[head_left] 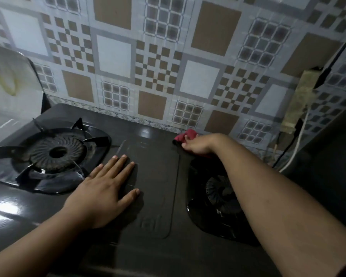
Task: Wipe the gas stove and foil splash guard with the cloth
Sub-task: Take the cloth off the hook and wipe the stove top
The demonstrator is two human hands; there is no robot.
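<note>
A dark two-burner gas stove (156,176) fills the lower view. My left hand (106,190) lies flat and open on its middle panel, fingers spread, just right of the left burner (54,152). My right hand (200,144) presses a red cloth (188,134) onto the stove's far edge, behind the right burner (218,194), which my right forearm partly hides. A shiny foil splash guard (10,84) stands upright at the stove's left side, with a yellowish smear on it.
A patterned tile wall (168,66) rises right behind the stove. At the right, black and white cables (296,148) hang by a worn wooden piece (300,100). A dark surface (328,156) flanks the stove on the right.
</note>
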